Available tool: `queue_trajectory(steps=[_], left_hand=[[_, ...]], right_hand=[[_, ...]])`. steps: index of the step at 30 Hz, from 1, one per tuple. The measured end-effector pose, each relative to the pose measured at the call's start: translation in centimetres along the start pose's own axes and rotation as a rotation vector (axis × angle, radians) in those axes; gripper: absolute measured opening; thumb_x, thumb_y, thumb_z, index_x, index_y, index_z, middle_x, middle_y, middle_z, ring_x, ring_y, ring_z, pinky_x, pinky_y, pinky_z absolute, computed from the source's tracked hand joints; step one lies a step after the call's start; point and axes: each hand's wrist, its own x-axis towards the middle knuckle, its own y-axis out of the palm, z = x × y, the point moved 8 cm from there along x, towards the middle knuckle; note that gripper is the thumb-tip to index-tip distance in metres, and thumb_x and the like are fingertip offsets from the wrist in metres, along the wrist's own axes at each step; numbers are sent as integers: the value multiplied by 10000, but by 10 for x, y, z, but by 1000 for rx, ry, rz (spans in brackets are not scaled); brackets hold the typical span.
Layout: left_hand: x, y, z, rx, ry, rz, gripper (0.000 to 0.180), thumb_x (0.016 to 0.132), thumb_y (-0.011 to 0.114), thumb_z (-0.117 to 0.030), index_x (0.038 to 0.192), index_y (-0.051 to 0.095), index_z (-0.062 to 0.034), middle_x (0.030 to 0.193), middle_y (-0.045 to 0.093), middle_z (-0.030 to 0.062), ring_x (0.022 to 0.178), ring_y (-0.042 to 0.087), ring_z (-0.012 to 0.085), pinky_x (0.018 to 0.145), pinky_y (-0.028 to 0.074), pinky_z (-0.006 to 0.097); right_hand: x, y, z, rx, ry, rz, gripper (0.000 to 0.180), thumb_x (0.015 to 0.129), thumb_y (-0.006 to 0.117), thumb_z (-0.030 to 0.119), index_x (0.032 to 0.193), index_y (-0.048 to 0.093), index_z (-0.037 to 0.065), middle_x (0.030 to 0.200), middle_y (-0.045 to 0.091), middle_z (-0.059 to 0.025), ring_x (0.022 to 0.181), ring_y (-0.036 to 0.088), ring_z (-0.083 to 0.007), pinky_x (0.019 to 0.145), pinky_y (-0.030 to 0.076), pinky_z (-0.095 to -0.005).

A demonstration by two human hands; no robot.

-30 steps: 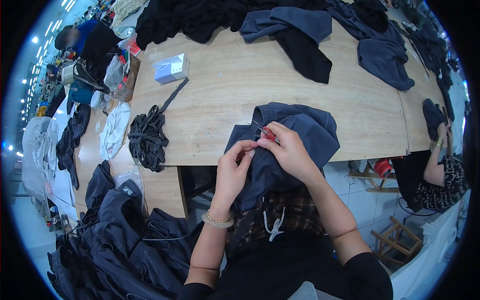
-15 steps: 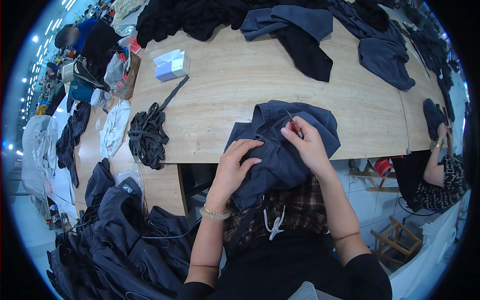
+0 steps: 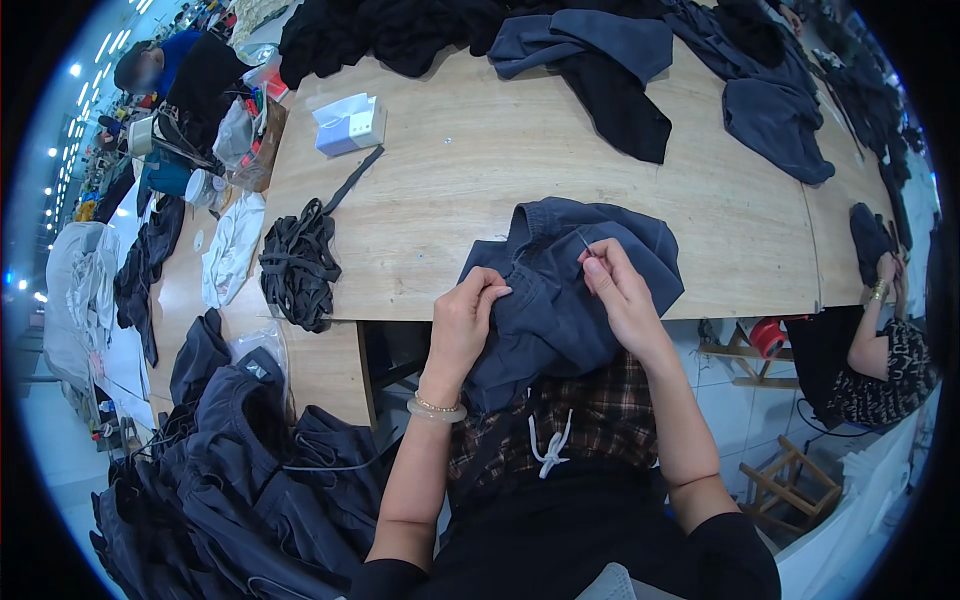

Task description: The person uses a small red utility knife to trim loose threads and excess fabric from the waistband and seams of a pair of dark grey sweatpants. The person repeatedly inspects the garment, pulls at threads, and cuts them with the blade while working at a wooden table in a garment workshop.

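Observation:
A dark blue-grey garment (image 3: 560, 320) with a gathered waistband lies bunched over the table's front edge and hangs toward my lap. On its left side my left hand (image 3: 465, 318), with bracelets at the wrist, pinches a bit of the cloth near the waistband between thumb and fingers. My right hand (image 3: 622, 288) is closed around a small tool with a thin metal tip (image 3: 584, 239), held just above the garment's right part. Its handle is mostly hidden by my fingers now; the earlier frame shows red on it.
On the wooden table (image 3: 420, 210) are a tissue box (image 3: 350, 125) and a heap of dark straps (image 3: 300, 265). Dark garments (image 3: 585, 45) line the far edge. More clothes (image 3: 240, 470) pile at my left. A person (image 3: 875, 350) sits at the right, near wooden stools (image 3: 790, 485).
My left fingers have drawn together into a pinch on the cloth. My right hand has turned, hiding the tool's red handle. The whole view has shifted slightly.

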Motion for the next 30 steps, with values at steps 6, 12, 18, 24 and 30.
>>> queue_trajectory(steps=[6, 12, 18, 24, 30], left_hand=[[6, -5, -10, 7, 114, -22, 70, 892, 661, 30, 919, 597, 23, 925, 664, 138, 843, 650, 275, 759, 504, 333], [8, -3, -2, 19, 95, 17, 103, 889, 649, 40, 908, 549, 23, 998, 582, 131, 916, 595, 266, 843, 483, 328], [9, -2, 3, -4, 68, 27, 109, 889, 666, 0, 898, 559, 19, 1000, 572, 126, 930, 588, 279, 859, 470, 348], [9, -2, 4, -25, 48, 50, 96, 912, 647, 0, 908, 554, 24, 1011, 559, 122, 935, 572, 254, 877, 463, 320], [10, -2, 3, -88, 26, 46, 97, 911, 644, 3, 902, 550, 22, 1010, 555, 121, 934, 566, 249, 879, 459, 319]], right_hand=[[-4, 20, 36, -415, -344, 67, 290, 831, 787, 190, 1010, 629, 26, 933, 660, -106, 876, 626, -261, 801, 490, -339], [7, 35, 37, -593, -423, 177, 280, 780, 804, 161, 943, 609, 43, 871, 645, -73, 841, 578, -286, 768, 465, -395], [17, 50, 43, -600, -559, 298, 259, 782, 780, 146, 897, 571, 45, 841, 645, -64, 871, 549, -279, 824, 436, -391], [23, 58, 42, -625, -577, 380, 252, 780, 782, 153, 917, 596, 51, 844, 651, -47, 869, 536, -266, 818, 427, -387], [22, 59, 41, -653, -557, 416, 254, 777, 788, 164, 912, 602, 54, 848, 653, -43, 871, 537, -262, 824, 429, -388]])
